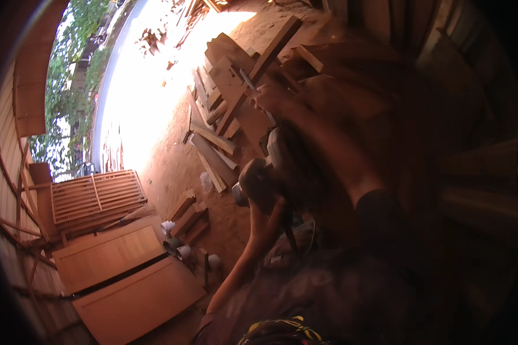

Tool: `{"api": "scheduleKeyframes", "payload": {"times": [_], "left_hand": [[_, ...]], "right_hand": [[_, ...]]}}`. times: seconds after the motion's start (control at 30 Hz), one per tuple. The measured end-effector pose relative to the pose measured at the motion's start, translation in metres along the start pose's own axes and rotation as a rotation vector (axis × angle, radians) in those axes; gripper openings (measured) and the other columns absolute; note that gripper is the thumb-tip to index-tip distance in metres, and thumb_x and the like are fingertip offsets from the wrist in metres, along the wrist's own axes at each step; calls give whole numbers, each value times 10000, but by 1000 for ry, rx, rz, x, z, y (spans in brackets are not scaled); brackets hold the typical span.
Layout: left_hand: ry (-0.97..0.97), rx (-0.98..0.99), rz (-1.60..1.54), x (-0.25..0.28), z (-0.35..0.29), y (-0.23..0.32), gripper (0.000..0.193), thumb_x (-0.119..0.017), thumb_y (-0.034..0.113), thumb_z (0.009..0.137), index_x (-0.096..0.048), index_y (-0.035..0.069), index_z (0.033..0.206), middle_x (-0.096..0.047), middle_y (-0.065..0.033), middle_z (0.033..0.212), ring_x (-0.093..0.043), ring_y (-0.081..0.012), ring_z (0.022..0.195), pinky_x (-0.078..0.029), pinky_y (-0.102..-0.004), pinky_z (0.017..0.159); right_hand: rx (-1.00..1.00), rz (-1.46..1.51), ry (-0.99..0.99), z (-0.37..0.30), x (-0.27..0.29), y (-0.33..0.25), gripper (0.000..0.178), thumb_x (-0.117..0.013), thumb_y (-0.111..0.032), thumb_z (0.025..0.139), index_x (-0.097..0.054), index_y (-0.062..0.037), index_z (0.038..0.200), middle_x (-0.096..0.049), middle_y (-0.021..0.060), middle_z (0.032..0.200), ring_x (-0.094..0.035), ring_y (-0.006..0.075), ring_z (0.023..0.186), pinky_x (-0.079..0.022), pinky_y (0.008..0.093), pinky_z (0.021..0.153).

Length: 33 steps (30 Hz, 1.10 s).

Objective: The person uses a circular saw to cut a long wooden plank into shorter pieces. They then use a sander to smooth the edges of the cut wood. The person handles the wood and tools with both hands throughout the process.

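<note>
My left hand (266, 217) is closed around the lower part of a dark, bulky power tool (259, 178) with a rounded body; its exact kind is lost in shadow. Stretched forward, my right hand (265, 99) has its fingers closed on a thin, pale, straight bar (247, 79). The bar's near end points toward the tool, but I cannot tell whether they are joined. Beside the right hand, a long wooden beam (277, 47) lies slanted across a broad board (227, 66).
Loose wood offcuts (213, 138) lie on the sandy ground ahead. At left are two panelled wooden doors (109, 256) and a slatted wooden frame (98, 195). Small containers (178, 248) stand near the doors. Dark boards (472, 75) lean at right.
</note>
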<state>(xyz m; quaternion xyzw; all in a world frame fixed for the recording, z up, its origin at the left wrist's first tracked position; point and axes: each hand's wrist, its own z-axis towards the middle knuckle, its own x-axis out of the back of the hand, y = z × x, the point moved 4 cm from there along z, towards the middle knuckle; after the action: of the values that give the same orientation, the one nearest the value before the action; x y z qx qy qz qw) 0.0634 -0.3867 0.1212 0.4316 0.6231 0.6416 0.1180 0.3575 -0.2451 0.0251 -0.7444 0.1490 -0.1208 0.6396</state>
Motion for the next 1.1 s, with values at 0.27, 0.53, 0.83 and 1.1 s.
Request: {"api": "scheduleKeyframes", "payload": {"times": [0.27, 0.53, 0.83, 1.1], "left_hand": [[8, 143, -61, -6, -10, 23, 180, -617, 189, 1095, -653, 22, 1151, -685, -36, 938, -642, -92, 790, -512, -242, 669], [-66, 140, -51, 0, -2, 22, 204, -598, 216, 1106, -640, 21, 1150, -677, -33, 914, -628, -69, 741, -488, -224, 606], [-74, 121, 15, 7, -4, 17, 219, -581, 226, 1110, -646, 21, 1154, -689, -48, 906, -643, -87, 715, -512, -242, 601], [9, 176, 117, 13, -12, 24, 242, -589, 232, 1101, -646, 7, 1170, -716, -70, 990, -689, -126, 786, -553, -276, 659]], "right_hand": [[144, -470, -1, -12, -34, 31, 635, -613, -537, 1047, -714, 19, 1335, -729, 241, 1305, -716, 371, 1182, -525, 417, 1063], [221, -93, -17, -101, 24, 20, 520, -732, -377, 1002, -671, -79, 1424, -689, 168, 1396, -652, 299, 1303, -507, 401, 1094], [331, 141, -370, -286, 49, 11, 555, -872, -183, 887, -686, -114, 1405, -662, 113, 1431, -649, 259, 1299, -540, 395, 1070], [327, 432, -54, -277, 6, 16, 304, -861, -135, 849, -809, -96, 1146, -744, 95, 1195, -713, 255, 1151, -553, 386, 1009]]}}
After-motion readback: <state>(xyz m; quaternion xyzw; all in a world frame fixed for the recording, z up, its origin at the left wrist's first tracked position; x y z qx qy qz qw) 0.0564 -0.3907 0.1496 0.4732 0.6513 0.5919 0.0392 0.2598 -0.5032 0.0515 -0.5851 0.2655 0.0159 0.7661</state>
